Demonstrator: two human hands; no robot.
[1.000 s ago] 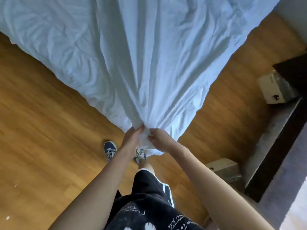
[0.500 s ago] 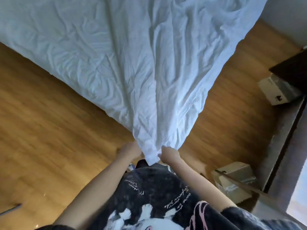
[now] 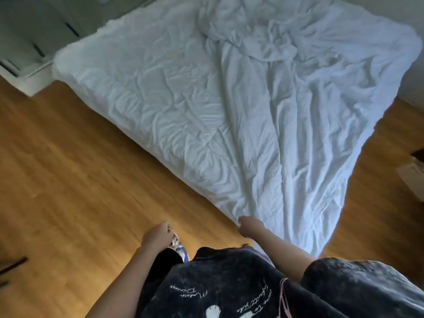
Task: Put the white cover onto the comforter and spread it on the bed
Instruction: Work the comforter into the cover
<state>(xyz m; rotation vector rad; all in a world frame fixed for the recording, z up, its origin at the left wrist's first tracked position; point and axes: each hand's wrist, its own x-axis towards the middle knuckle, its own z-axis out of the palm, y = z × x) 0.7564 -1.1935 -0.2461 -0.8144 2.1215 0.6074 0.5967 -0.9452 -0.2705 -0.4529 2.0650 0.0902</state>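
Note:
The white covered comforter (image 3: 241,106) lies spread over the bed, wrinkled, with a bunched patch near the far end. Its near corner hangs toward the floor in front of me. My right hand (image 3: 250,227) grips that near edge, fingers curled into the fabric. My left hand (image 3: 158,235) hovers over the floor to the left, apart from the fabric, fingers loosely curled and holding nothing.
Wooden floor (image 3: 68,180) runs along the left side and foot of the bed. A white cabinet (image 3: 29,42) stands at the far left. A cardboard box (image 3: 413,175) sits at the right edge. My shoe (image 3: 177,244) is below my left hand.
My left hand has let go of the comforter corner and moved left. The corner has dropped lower. The view has lifted and takes in the whole bed.

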